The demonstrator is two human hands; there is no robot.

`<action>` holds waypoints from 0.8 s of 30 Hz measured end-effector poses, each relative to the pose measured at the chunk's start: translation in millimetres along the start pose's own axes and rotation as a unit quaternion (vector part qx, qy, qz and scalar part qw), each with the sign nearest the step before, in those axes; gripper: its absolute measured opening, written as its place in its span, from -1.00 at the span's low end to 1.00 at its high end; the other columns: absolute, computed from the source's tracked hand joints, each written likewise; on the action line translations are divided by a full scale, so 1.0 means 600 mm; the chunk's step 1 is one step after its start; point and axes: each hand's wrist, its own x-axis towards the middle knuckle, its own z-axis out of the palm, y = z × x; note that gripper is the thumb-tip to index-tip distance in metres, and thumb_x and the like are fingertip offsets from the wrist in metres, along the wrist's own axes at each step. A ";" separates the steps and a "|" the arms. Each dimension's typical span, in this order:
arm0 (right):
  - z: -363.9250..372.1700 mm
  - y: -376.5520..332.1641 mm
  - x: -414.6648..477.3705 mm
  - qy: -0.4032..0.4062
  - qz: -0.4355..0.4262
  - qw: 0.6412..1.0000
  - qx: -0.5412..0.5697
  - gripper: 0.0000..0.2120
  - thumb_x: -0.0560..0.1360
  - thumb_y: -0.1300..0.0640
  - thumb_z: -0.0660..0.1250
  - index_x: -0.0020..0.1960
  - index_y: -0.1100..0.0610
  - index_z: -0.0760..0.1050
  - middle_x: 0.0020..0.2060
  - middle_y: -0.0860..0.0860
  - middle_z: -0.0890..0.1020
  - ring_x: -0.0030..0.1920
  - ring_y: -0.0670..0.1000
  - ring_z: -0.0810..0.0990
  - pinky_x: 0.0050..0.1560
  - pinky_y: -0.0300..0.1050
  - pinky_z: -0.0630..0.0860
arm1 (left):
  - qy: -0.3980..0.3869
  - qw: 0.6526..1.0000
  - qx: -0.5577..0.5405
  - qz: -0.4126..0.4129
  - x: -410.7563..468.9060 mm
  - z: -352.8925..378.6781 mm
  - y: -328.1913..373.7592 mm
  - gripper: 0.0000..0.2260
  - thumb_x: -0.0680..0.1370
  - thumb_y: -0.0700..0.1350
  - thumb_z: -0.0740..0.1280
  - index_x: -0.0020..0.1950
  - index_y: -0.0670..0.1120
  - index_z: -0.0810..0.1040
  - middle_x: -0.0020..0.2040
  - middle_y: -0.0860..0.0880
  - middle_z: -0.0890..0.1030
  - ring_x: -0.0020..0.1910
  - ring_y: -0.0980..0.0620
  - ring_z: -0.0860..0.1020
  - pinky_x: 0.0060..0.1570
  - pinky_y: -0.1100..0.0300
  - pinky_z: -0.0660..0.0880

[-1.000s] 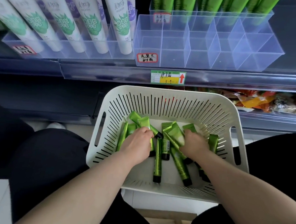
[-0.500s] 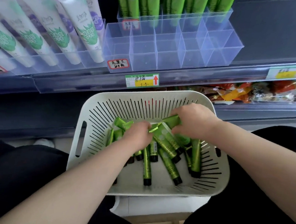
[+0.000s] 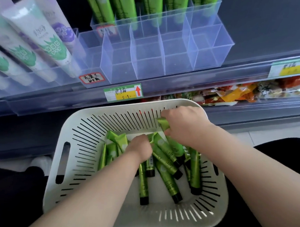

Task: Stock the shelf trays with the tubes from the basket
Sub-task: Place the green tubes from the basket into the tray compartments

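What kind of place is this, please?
Probably a shop aisle: green-and-yellow price tags on the shelf rail, clear plastic divided trays holding upright green tubes, and colourful packaged snacks underneath.

Bare forearms (image 3: 98,194), black clothing (image 3: 9,192).

A single wide-angle view, worn on the person's head, faces forward and steeply down. The basket (image 3: 147,222) of green tubes (image 3: 166,177) lies close under the lens, filling the lower middle. The left hand (image 3: 140,147) enters from 7 o'clock and the right hand (image 3: 183,126) from 4 o'clock. The shelf (image 3: 182,83) with its clear trays (image 3: 149,60) crosses the top from 9 to 3 o'clock, near and tilted, its lines bowed towards the frame edges.
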 end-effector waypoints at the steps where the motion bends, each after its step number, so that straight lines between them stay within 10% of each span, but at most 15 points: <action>1: 0.003 0.005 -0.003 0.003 0.002 1.000 0.003 -0.68 0.53 0.07 0.25 0.28 -0.01 0.41 0.04 0.02 0.61 0.08 0.12 0.58 -0.10 -0.10 0.41 | 0.006 1.000 -0.016 -0.003 0.002 0.001 0.001 -0.87 0.60 -0.09 0.26 0.00 -0.15 0.50 0.00 -0.08 0.55 -0.01 -0.08 0.52 -0.14 0.15 0.35; 10: -0.009 0.010 -0.027 0.013 0.029 0.999 0.014 -0.70 0.56 0.15 0.17 0.29 0.04 0.40 0.09 0.06 0.57 0.13 0.14 0.54 -0.08 -0.06 0.42 | 0.053 0.988 -0.129 0.067 -0.049 0.006 0.020 -0.88 0.57 -0.22 0.19 -0.10 -0.07 0.50 -0.09 -0.08 0.58 -0.09 -0.07 0.58 -0.04 0.02 0.56; 24: -0.178 -0.020 -0.148 0.309 0.056 0.949 0.015 -0.76 0.60 -0.03 0.16 0.24 -0.03 0.38 0.02 -0.04 0.55 -0.03 0.11 0.58 -0.27 -0.10 0.38 | 0.364 0.904 -0.012 0.222 -0.251 -0.241 0.093 -0.90 0.65 -0.09 0.11 -0.01 -0.02 0.38 -0.16 0.01 0.59 -0.17 -0.10 0.52 -0.18 0.03 0.45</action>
